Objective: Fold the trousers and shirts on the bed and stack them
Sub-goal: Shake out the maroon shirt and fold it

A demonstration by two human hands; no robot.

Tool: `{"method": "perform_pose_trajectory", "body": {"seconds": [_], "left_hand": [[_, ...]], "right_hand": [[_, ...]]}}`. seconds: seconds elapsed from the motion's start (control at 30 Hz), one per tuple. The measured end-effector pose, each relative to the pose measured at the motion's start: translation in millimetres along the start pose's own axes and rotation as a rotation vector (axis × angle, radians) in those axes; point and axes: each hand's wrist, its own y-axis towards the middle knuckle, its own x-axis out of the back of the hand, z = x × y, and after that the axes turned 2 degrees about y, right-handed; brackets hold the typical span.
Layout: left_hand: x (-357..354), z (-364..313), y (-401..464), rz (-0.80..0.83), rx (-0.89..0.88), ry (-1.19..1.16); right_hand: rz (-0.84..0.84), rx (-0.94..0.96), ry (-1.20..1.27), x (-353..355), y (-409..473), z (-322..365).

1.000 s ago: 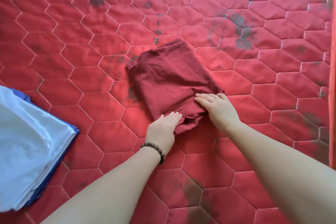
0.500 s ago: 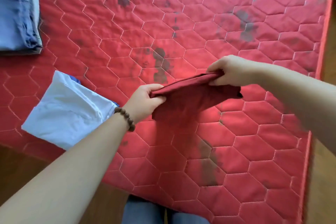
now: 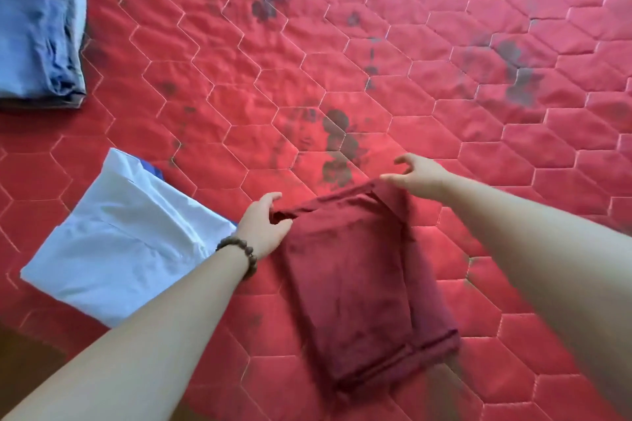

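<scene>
A folded maroon garment (image 3: 359,284) lies as a long rectangle on the red quilted bed (image 3: 444,61), slightly blurred. My left hand (image 3: 263,225), with a bead bracelet on the wrist, pinches the garment's far left corner between thumb and fingers. At the far right corner, my right hand (image 3: 419,174) hovers with fingers spread, one fingertip just touching the cloth. A folded white shirt (image 3: 119,243) lies to the left with a blue garment edge (image 3: 154,169) showing beneath it.
A stack of folded blue jeans (image 3: 37,27) sits at the far left of the bed. The bed's near edge runs across the lower left, with dark floor (image 3: 24,359) below it. Dark stains mark the quilt.
The maroon garment, held up by both hands half a second ago, now lies flat nearer to me. My right hand has opened off its corner.
</scene>
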Motion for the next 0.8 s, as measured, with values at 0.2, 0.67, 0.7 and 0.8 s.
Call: {"method": "perform_pose_trajectory", "body": {"seconds": [0.2, 0.67, 0.7, 0.8], "left_hand": [[-25.7, 9.1, 3.7, -0.159, -0.343, 0.298], [-21.0, 10.6, -0.5, -0.154, -0.149, 0.514], [-21.7, 9.7, -0.2, -0.210, -0.180, 0.588], [-23.1, 3.6, 8.8, -0.151, -0.204, 0.533]], "right_hand": [[-0.249, 0.009, 0.121, -37.1, -4.3, -25.9], [-0.318, 0.042, 0.174, -59.9, -12.1, 0.5], [-0.356, 0.003, 0.190, -63.0, -18.8, -4.2], [-0.457, -0.107, 0.150, -73.2, -51.3, -29.0]]}}
